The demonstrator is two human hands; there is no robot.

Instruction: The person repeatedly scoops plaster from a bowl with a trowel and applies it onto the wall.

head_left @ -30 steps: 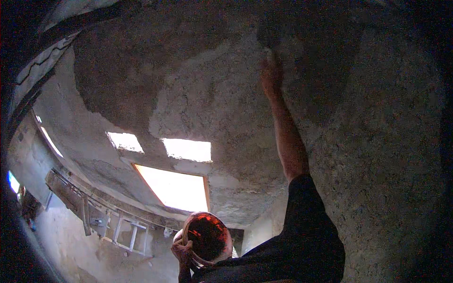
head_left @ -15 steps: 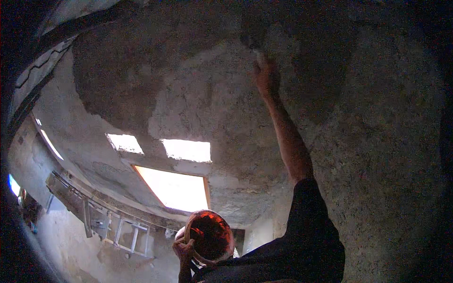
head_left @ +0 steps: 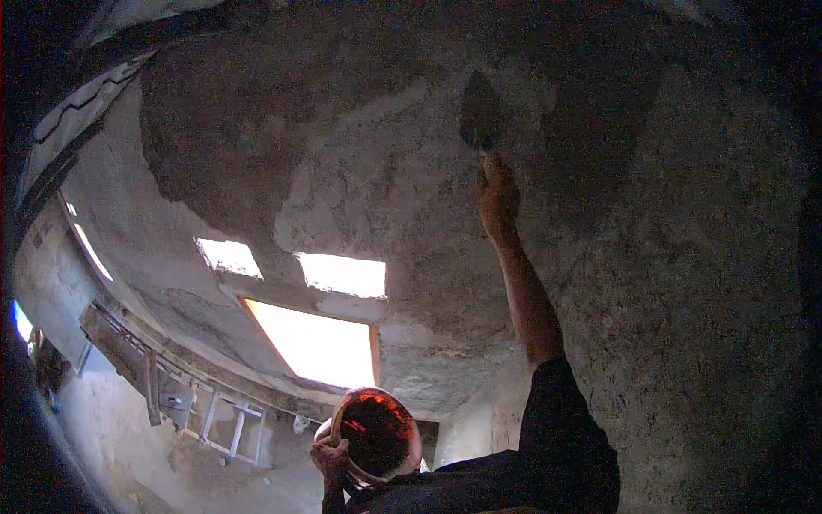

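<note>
My right hand is raised on a stretched arm, closed round the handle of a trowel. Its dark pointed blade lies over the mottled plaster surface at upper centre; whether it touches cannot be made out. Dark grey patches border a lighter rough area there. Low in the view, my left hand grips the rim of a round bucket with red-orange and dark stains inside.
Two small bright openings sit above a larger bright window with a wooden frame. At lower left are a leaning board and a pale metal ladder-like frame on the pale floor. Dark beams curve along the left rim.
My right hand and the trowel have moved down from higher on the surface, and the blade now shows more fully. My left hand and the bucket stay about where they were.
</note>
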